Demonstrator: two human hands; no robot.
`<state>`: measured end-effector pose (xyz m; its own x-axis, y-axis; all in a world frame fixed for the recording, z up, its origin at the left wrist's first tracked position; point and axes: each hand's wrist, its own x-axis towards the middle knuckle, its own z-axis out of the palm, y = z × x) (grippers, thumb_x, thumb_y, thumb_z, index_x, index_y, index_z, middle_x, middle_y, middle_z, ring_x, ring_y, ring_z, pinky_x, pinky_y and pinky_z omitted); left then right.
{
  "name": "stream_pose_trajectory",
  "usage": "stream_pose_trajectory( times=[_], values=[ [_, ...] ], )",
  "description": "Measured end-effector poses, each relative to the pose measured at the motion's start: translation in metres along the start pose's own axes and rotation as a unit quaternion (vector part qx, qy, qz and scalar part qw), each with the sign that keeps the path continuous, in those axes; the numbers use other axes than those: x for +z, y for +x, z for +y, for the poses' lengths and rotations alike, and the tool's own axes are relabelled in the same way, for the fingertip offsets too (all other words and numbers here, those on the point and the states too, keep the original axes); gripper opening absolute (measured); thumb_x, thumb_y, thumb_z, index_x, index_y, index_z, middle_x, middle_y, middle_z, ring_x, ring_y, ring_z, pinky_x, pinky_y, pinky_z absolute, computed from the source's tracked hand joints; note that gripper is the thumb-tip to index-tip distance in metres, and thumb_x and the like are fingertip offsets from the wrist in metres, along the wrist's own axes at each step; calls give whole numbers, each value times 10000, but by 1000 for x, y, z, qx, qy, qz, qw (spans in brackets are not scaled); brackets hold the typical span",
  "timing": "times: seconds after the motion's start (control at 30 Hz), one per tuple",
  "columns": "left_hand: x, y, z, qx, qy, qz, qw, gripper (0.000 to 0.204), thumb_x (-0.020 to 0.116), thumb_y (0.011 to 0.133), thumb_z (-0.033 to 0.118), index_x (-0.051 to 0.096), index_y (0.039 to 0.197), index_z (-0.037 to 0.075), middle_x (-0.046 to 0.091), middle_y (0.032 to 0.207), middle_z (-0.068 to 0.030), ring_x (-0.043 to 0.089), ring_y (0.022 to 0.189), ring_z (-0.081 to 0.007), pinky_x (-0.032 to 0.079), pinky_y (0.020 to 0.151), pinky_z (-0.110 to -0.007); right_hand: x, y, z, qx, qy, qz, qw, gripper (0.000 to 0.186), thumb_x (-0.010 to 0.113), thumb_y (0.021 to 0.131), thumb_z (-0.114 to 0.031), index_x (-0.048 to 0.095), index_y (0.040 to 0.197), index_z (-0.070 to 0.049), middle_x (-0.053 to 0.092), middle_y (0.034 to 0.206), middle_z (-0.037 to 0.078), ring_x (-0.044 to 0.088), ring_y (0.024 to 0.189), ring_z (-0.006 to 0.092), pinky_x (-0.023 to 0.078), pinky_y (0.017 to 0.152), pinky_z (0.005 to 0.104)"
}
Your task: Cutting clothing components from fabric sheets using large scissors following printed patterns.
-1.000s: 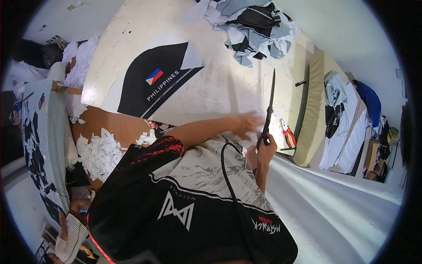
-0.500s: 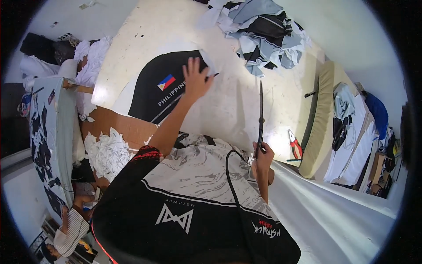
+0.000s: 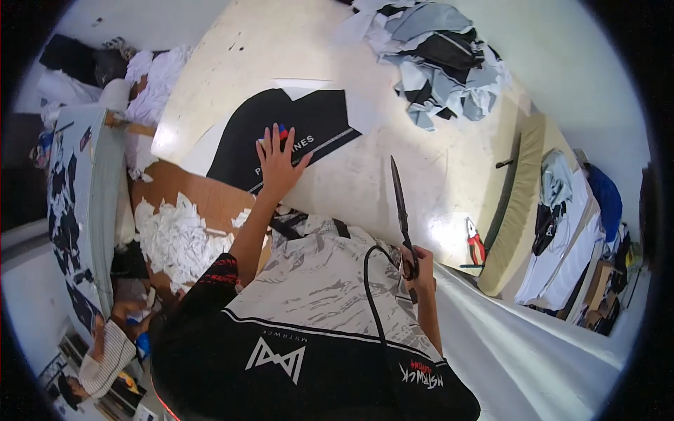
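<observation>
A black cut fabric panel with a small printed flag and pale lettering lies on the cream table, left of centre. My left hand rests on it with fingers spread, covering most of the flag and part of the lettering. White material shows along the panel's left side and beyond its far edge. In my right hand, close to my body at the table's near edge, I grip a pair of long dark scissors. Their blades look closed and point away from me, apart from the fabric.
Grey, white and black fabric scraps are heaped at the far right. Red-handled pliers lie near a beige padded roll. White offcuts cover the floor at left. Another person is at lower left; white cloth drapes at lower right.
My left hand has slid down and left across the panel, from its far right part onto the flag. The scissors have tipped a little to the left in my right hand.
</observation>
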<state>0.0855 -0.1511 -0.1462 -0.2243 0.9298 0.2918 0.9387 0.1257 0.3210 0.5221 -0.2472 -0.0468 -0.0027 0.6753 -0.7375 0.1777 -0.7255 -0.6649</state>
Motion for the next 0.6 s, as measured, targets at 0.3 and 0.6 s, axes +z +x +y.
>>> stream_pose_trajectory(
  times=[0.3, 0.6],
  values=[
    [5, 23, 26, 62, -9, -12, 998, 611, 610, 1017, 567, 593, 1535, 243, 279, 1722, -233, 210, 1597, -467, 126, 1225, -743, -32, 24, 28, 9, -46, -109, 993, 307, 648, 1051, -268, 645, 853, -34, 589, 615, 38, 467, 484, 98, 332, 475, 270],
    [-1, 39, 16, 35, -75, -4, 997, 477, 616, 1045, 453, 655, 1459, 219, 354, 1684, -227, 297, 1557, -475, 165, 1245, -691, -15, 15, 8, 61, -46, -94, 993, 237, 759, 1007, -225, 645, 889, -55, 548, 604, -26, 518, 481, 79, 351, 462, 258]
  ],
)
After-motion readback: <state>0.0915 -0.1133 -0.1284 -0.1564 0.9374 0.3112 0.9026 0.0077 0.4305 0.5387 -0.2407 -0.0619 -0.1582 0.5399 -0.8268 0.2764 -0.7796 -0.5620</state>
